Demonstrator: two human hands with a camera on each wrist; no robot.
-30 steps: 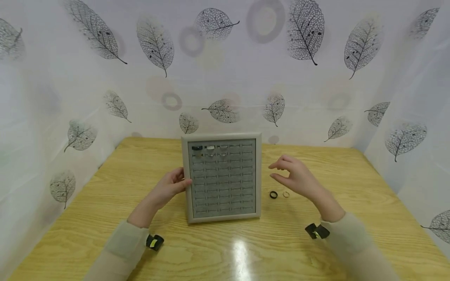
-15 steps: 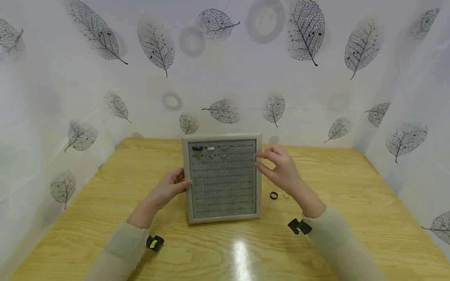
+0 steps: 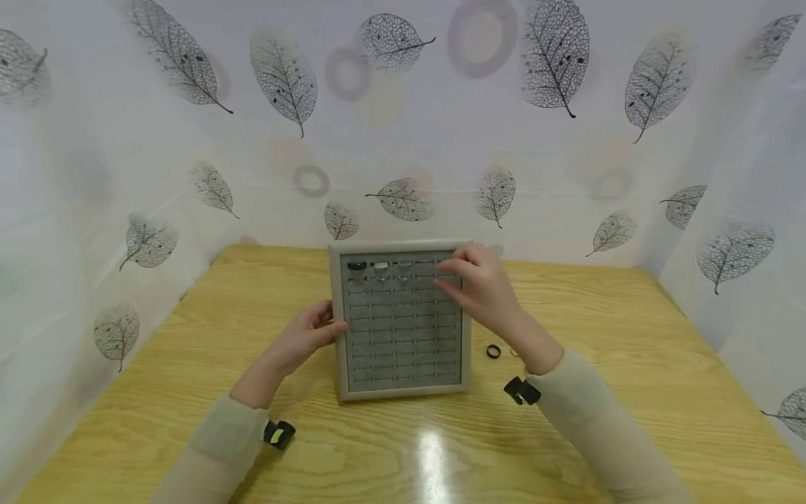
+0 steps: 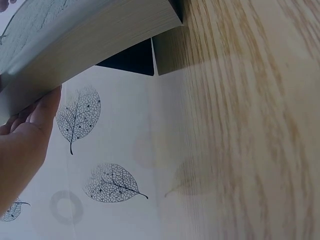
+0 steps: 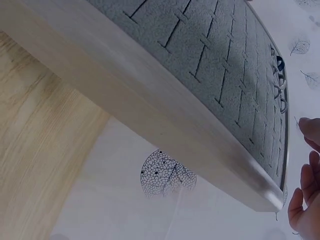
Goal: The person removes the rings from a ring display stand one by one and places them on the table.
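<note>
A pale-framed ring tray (image 3: 406,390) with a grey slotted insert stands tilted up on the wooden table (image 3: 630,336). Its top row holds a black ring (image 3: 356,267) and two silver rings (image 3: 380,267). My left hand (image 3: 311,332) grips the tray's left edge, thumb on the frame. My right hand (image 3: 443,269) hovers over the top row's right part, thumb and forefinger close together; anything between them is hidden. In the left wrist view my fingers (image 4: 25,145) lie against the tray's side (image 4: 90,35). The right wrist view shows the insert (image 5: 215,60) and curled fingers (image 5: 307,200).
A loose black ring (image 3: 493,351) lies on the table right of the tray, with a thin gold ring (image 3: 513,353) beside it, partly behind my right wrist. Leaf-patterned white curtains (image 3: 126,175) close off the table on three sides.
My right hand has moved left and away from the loose rings to the tray's top row. The left hand and the tray have stayed in place.
</note>
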